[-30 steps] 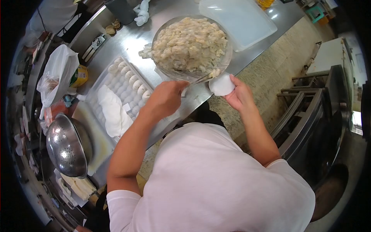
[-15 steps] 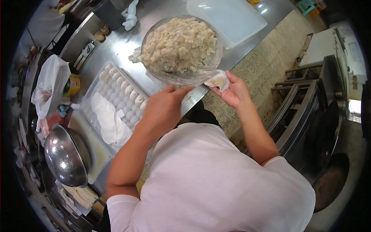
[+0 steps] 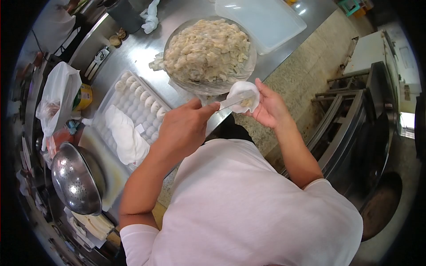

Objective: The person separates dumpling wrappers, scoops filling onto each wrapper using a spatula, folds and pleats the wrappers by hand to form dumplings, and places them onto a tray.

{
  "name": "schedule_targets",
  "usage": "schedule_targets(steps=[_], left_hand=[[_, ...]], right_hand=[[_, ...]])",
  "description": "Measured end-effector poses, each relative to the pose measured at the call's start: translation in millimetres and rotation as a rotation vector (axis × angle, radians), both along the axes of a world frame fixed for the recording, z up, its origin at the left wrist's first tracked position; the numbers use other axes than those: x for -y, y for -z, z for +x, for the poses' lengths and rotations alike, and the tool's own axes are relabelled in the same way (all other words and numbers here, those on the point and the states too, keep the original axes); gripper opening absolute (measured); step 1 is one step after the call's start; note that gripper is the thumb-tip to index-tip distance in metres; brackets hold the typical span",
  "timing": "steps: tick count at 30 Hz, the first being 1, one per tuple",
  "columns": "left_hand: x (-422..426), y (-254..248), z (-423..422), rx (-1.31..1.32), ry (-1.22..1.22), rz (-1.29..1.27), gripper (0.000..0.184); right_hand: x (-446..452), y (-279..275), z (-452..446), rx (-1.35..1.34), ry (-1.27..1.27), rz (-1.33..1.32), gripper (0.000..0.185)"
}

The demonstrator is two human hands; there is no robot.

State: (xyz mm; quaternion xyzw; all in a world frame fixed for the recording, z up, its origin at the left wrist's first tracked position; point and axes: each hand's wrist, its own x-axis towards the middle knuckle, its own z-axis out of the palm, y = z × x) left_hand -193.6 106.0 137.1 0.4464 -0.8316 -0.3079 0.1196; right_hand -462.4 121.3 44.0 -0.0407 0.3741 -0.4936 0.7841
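My left hand [image 3: 184, 126] is closed around the handle of a flat spreader [image 3: 231, 101], whose blade lies across a round white dumpling wrapper [image 3: 236, 91]. The wrapper rests on the fingers of my right hand [image 3: 270, 110], held with the thumb up at its edge. A little pale filling [image 3: 245, 102] shows on the wrapper beside the blade. Just beyond both hands stands a wide bowl [image 3: 195, 86] lined with clear plastic, heaped with chunky pale filling [image 3: 206, 48]. Left of my left hand, a clear tray [image 3: 103, 95] holds rows of dumplings [image 3: 143, 97] and a stack of white wrappers [image 3: 126, 135].
A steel colander [image 3: 75, 179] stands at the left, near a white plastic bag [image 3: 60, 95] and a yellow tin [image 3: 84, 96]. An empty translucent tray [image 3: 262, 22] lies at the table's far side. Steel kitchen equipment [image 3: 341, 119] stands at the right.
My right hand has turned and shifted slightly left, so the wrapper now faces up more openly. The spreader, blurred before, now lies on the wrapper in my left hand.
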Motion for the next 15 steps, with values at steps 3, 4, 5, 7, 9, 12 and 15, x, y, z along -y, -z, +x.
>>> schedule_targets(steps=[3, 4, 5, 7, 9, 12, 15], left_hand=[[4, -4, 4, 0.1, 0.116, -0.129, 0.041], [5, -15, 10, 0.083, 0.067, -0.09, 0.04], [4, -22, 15, 0.069, 0.017, -0.05, 0.04], [2, -19, 16, 0.093, 0.008, -0.058, 0.038], [0, -4, 14, 0.127, 0.087, -0.032, 0.037], [8, -7, 25, 0.181, -0.04, -0.024, 0.035], [35, 39, 21, 0.318, -0.159, -0.034, 0.033]], right_hand=[[4, -3, 2, -0.025, -0.019, -0.021, 0.054], [5, -3, 3, -0.045, -0.015, -0.031, 0.054], [6, -3, 3, -0.04, -0.016, -0.031, 0.054], [10, -3, 3, 0.049, -0.081, -0.054, 0.053], [11, -7, 9, 0.012, -0.086, -0.067, 0.051], [15, 7, 0, -0.111, -0.078, -0.111, 0.047], [22, 3, 2, -0.182, -0.139, -0.18, 0.043]])
